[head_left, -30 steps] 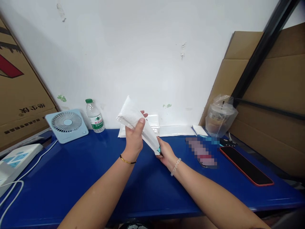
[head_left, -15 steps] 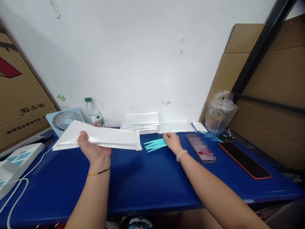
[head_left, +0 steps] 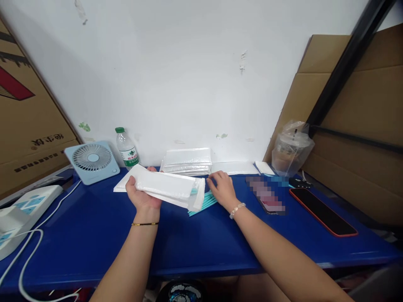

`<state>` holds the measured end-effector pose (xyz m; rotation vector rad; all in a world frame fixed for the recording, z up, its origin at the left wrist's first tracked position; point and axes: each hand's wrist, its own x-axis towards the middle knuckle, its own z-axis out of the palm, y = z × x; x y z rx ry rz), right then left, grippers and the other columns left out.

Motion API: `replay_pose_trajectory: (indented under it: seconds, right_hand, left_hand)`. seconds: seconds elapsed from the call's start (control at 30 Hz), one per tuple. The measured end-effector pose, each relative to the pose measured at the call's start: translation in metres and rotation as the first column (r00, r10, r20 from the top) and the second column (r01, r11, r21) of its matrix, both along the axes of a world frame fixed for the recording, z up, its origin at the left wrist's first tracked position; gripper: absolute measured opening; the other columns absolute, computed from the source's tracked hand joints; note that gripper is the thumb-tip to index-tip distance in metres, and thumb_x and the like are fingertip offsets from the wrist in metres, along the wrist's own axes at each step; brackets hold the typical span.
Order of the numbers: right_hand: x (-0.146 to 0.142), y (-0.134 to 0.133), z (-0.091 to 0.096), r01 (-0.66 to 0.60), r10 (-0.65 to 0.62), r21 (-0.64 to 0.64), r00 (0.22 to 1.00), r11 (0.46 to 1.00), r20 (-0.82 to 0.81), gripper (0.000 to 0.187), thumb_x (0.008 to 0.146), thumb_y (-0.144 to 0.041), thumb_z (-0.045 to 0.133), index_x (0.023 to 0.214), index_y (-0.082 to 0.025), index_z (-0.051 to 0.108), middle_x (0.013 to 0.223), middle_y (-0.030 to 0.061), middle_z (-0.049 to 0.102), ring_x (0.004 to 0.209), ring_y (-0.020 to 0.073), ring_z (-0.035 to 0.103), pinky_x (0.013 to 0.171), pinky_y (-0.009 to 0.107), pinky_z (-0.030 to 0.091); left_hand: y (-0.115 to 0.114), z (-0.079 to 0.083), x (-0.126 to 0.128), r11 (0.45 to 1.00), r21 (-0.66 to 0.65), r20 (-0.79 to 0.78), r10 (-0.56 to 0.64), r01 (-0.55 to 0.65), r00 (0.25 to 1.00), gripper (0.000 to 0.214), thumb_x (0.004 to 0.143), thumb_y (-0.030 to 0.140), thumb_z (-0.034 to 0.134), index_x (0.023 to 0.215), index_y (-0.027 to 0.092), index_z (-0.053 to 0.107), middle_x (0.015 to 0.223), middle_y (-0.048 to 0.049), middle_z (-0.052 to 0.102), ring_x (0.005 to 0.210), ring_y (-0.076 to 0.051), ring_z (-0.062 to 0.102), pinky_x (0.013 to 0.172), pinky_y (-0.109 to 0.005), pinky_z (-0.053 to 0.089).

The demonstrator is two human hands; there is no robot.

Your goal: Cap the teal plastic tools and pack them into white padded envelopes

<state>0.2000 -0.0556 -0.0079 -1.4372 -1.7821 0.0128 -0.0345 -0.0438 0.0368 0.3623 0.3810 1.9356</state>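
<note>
My left hand (head_left: 143, 195) is wrapped round a white padded envelope (head_left: 166, 183), held tilted just above the blue table. The envelope's open end points right, and a bit of turquoise shows at its mouth. My right hand (head_left: 223, 188) is beside that mouth, fingers slightly curled and apart, with nothing visible in them. Under the envelope's end and beside my right hand, several thin turquoise sticks (head_left: 206, 202) lie on the table; their far ends are hidden. More white padded envelopes (head_left: 187, 157) are stacked against the wall.
A light blue fan (head_left: 92, 161), a water bottle (head_left: 127, 149) and a power strip (head_left: 28, 214) stand on the left of the blue table (head_left: 195, 247). To the right are a blurred phone (head_left: 266, 195), a red-edged phone (head_left: 323, 212) and a bagged drink cup (head_left: 291, 147).
My left hand has moved right with the envelope, whose open end now overlaps the turquoise sticks. My right hand's fingers have lifted off the sticks and come to the envelope's mouth.
</note>
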Motion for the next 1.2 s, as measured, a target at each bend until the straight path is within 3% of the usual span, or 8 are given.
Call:
replay_pose_trajectory:
  seconds: [0.07,0.2,0.4,0.57,0.7,0.93,1.1,1.2]
  right_hand:
    - [0.002,-0.007,0.015,-0.166,0.177,0.105,0.979,0.980,-0.099,0.020,0.089,-0.035,0.047,0.096,-0.024,0.063,0.101,0.0073,0.057,0.098,0.0215,0.051,0.087,0.035,0.039]
    - [-0.004,-0.020,0.029,-0.400,0.394,0.118,0.916,0.909,0.072,0.016,0.081,-0.034,0.061,0.093,-0.027,0.068,0.116,0.0061,0.056,0.113,0.0255,0.045,0.096,0.040,0.033]
    - [-0.017,-0.014,0.018,-0.447,0.424,0.056,0.876,0.893,0.230,0.016,0.068,-0.017,0.066,0.082,-0.023,0.069,0.124,0.0046,0.055,0.119,0.0284,0.040,0.097,0.043,0.031]
    - [-0.022,-0.005,0.006,-0.374,0.368,0.066,0.926,0.925,0.086,0.019,0.062,-0.011,0.063,0.079,-0.020,0.066,0.115,0.0078,0.058,0.110,0.0270,0.047,0.092,0.041,0.035]
    - [-0.025,-0.002,0.002,-0.366,0.367,0.017,0.930,0.930,-0.026,0.014,0.066,-0.009,0.059,0.074,-0.019,0.064,0.120,0.0075,0.056,0.111,0.0252,0.048,0.090,0.039,0.037]
    - [-0.005,-0.003,0.013,-0.373,0.369,0.002,0.917,0.928,0.151,0.009,0.079,-0.022,0.061,0.084,-0.023,0.069,0.123,0.0054,0.057,0.111,0.0252,0.049,0.090,0.041,0.034]
    - [0.036,0.011,0.012,-0.350,0.371,-0.138,0.911,0.927,0.180,0.013,0.082,-0.032,0.062,0.088,-0.026,0.071,0.118,0.0044,0.059,0.101,0.0235,0.055,0.090,0.043,0.035]
    - [0.052,0.017,0.009,-0.389,0.441,-0.273,0.883,0.880,0.160,0.014,0.080,-0.034,0.063,0.087,-0.026,0.072,0.119,0.0045,0.058,0.104,0.0250,0.055,0.092,0.043,0.037]
  left_hand:
    - [0.000,-0.001,0.003,0.999,-0.025,0.025,0.023,-0.023,0.999,0.034,0.073,0.044,0.044,0.087,0.017,0.058,0.075,-0.0039,0.062,0.072,-0.019,0.062,0.075,-0.038,0.052]
    - [0.000,0.000,0.013,0.993,-0.105,0.053,0.058,-0.052,0.997,0.030,0.073,0.043,0.046,0.084,0.017,0.057,0.074,-0.0028,0.062,0.070,-0.018,0.062,0.073,-0.037,0.052]
    - [-0.003,0.001,0.030,0.981,-0.191,0.076,0.053,-0.038,0.996,0.028,0.075,0.042,0.043,0.082,0.017,0.056,0.070,-0.0023,0.061,0.067,-0.018,0.061,0.073,-0.039,0.052]
    - [-0.006,0.003,0.037,0.969,-0.246,0.072,0.047,-0.028,0.996,0.031,0.077,0.043,0.040,0.085,0.017,0.055,0.071,-0.0031,0.062,0.068,-0.019,0.062,0.072,-0.038,0.053]
    - [-0.006,0.003,0.038,0.961,-0.274,0.095,0.061,-0.033,0.994,0.030,0.078,0.042,0.039,0.088,0.018,0.053,0.074,-0.0034,0.062,0.070,-0.018,0.062,0.074,-0.039,0.053]
    - [0.004,0.004,0.024,0.962,-0.230,0.044,0.162,-0.148,0.986,0.030,0.077,0.041,0.043,0.089,0.016,0.055,0.076,-0.0028,0.061,0.073,-0.017,0.063,0.075,-0.033,0.053]
    - [0.024,-0.007,-0.025,0.879,-0.193,-0.085,0.428,-0.437,0.900,0.018,0.074,0.028,0.049,0.089,0.018,0.052,0.083,-0.0003,0.060,0.082,-0.013,0.063,0.077,-0.024,0.053]
    - [0.033,-0.021,-0.053,0.694,-0.440,-0.342,0.457,-0.570,0.821,0.026,0.066,0.018,0.051,0.092,0.018,0.045,0.092,-0.0026,0.058,0.083,-0.016,0.063,0.070,-0.029,0.055]
